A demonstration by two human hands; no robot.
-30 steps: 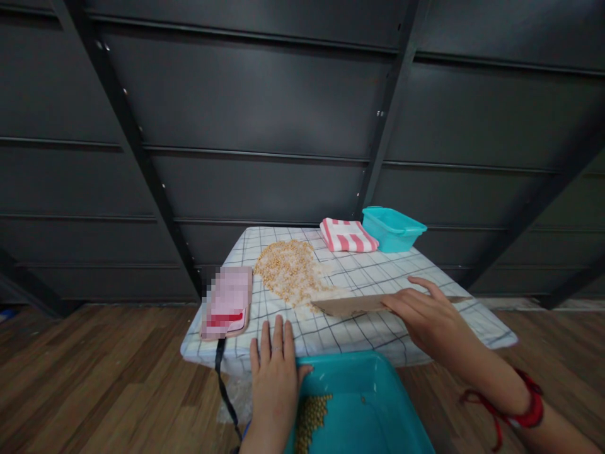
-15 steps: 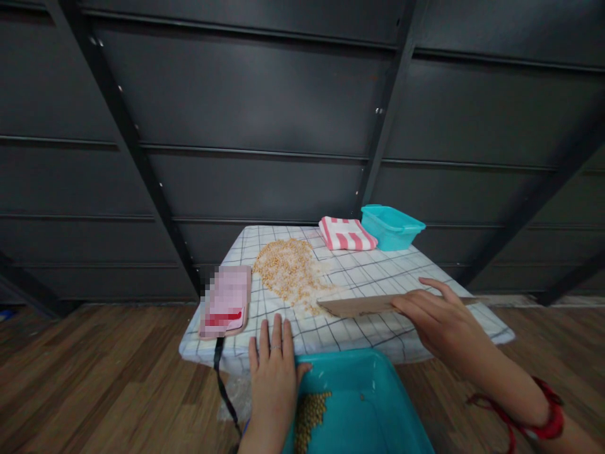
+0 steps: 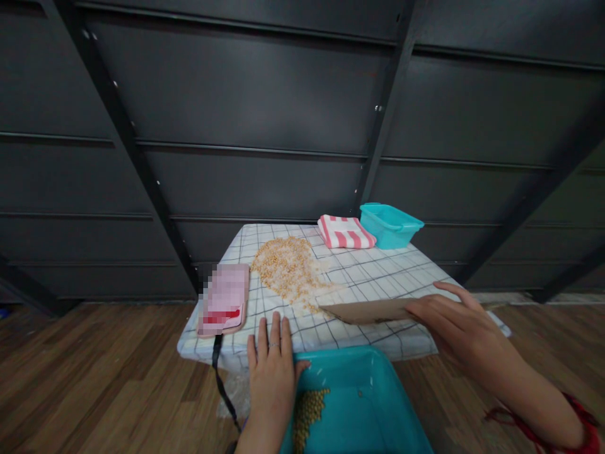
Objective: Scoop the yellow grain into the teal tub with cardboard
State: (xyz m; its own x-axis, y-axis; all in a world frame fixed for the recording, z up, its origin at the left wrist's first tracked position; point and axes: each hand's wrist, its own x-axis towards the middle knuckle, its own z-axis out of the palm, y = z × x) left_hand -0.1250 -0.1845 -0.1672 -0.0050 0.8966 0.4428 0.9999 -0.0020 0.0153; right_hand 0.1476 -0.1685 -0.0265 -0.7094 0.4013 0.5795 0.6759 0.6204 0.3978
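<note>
"Brown strip (image 3: 363, 311) in the right hand (image 3: 454, 321), yeah?"

"Yep, on my feed those fingers are pinched closed on it, and its tip sits by the near edge of the grain pile (image 3: 286, 271), over the checked cloth (image 3: 378, 277)."

"And the left hand (image 3: 271, 378)?"

"Fingers straight, slightly spread, nothing gripped that I can see, thumb at the rim of the teal tub (image 3: 373, 407), greenish beans (image 3: 308, 413) inside."

The table (image 3: 382, 271), covered in white cloth with dark grid lines, is the reference. Behind the table stands a dark grey panelled wall (image 3: 241, 88), divided by horizontal rails (image 3: 250, 149) and posts (image 3: 123, 135) that appear slanted. Wood-plank floor (image 3: 113, 372) extends left and right of the table. Diffuse light reflects off the panelling above the table.
</note>
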